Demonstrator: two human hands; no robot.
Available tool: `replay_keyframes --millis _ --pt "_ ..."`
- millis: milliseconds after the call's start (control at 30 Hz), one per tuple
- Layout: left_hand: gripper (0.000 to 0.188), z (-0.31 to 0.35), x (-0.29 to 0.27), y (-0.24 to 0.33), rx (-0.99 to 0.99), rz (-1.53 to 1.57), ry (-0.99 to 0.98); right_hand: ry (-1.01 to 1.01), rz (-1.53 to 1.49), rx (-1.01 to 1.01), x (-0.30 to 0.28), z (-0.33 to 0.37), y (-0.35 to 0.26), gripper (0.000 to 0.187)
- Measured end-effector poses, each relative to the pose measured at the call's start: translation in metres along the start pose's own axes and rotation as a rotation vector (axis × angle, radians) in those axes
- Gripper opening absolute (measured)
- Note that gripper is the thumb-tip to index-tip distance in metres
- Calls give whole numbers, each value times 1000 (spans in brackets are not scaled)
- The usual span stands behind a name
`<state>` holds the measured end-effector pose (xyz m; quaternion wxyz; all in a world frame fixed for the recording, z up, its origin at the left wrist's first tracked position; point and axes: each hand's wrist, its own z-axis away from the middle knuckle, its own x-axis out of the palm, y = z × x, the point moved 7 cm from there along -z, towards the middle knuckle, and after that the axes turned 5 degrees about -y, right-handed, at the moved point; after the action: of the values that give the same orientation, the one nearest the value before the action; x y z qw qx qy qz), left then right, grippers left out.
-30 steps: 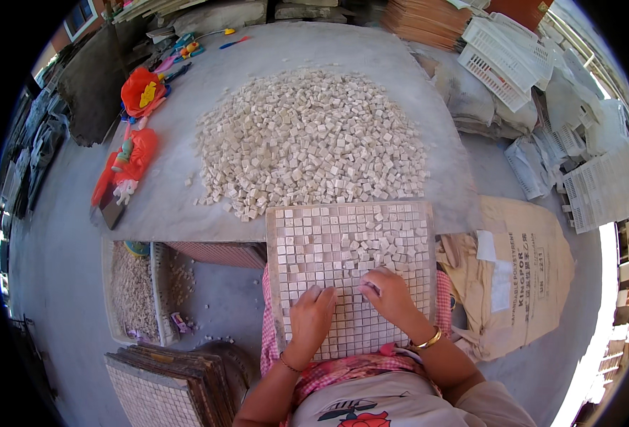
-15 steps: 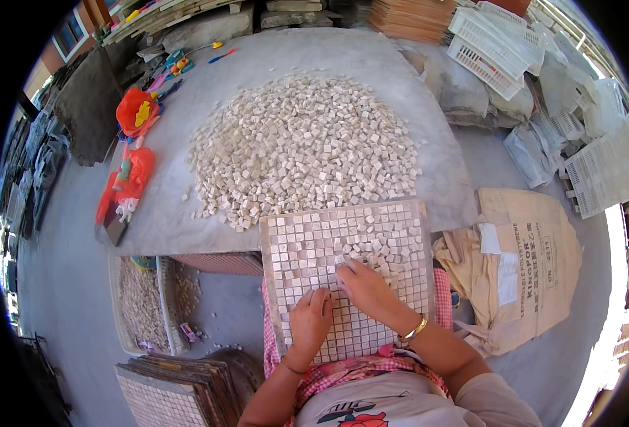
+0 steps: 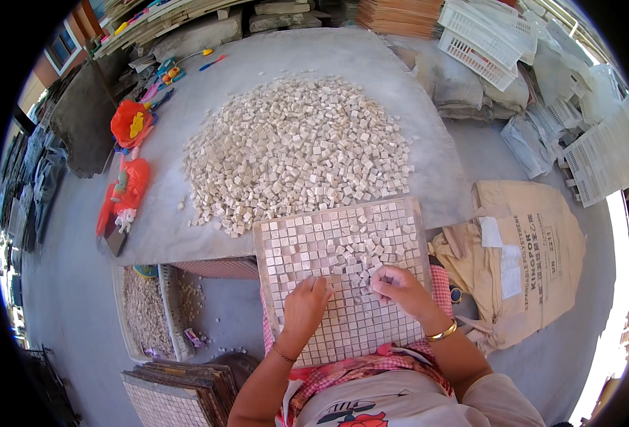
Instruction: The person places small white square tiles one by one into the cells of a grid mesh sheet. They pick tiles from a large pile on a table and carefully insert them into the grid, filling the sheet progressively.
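A square grid tray (image 3: 272,265) of small cells rests tilted across my lap, its far edge against the stone table. Small pale stone tiles (image 3: 293,242) sit in many of its cells, and several loose ones (image 3: 368,242) lie heaped on its right half. My left hand (image 3: 304,307) has its fingers curled down on the tiles at the tray's left middle; whatever they hold is hidden. At the right of centre, my right hand (image 3: 401,290) pinches thumb and fingers together beside the loose tiles. What lies between those fingertips is too small to make out.
A big pile of stone tiles (image 3: 300,142) covers the middle of the grey table (image 3: 435,156). Red plastic bags (image 3: 131,181) lie at its left edge. Below left are a white crate (image 3: 173,324) of chips and stacked grid trays (image 3: 165,398); a tan sack (image 3: 535,285) lies at right.
My right hand has moved right, away from my left hand, to the loose tiles. My left hand stays near the same cells. The whole view has shifted slightly.
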<state>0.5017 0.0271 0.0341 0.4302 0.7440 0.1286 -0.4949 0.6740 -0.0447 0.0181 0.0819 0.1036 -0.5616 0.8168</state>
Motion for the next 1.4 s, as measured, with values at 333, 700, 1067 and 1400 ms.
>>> replay_keyframes --millis 333,700,1067,1400 --pt "15 4 8 11 177 -247 57 181 1232 -409 49 17 -4 9" --pt "9 7 10 14 125 -218 15 302 1235 -271 49 13 9 7" --pt "12 7 17 16 54 -286 -28 -69 -454 136 20 43 10 16" --pt "17 36 7 -39 -534 1192 -27 192 1083 -326 42 7 1 8"
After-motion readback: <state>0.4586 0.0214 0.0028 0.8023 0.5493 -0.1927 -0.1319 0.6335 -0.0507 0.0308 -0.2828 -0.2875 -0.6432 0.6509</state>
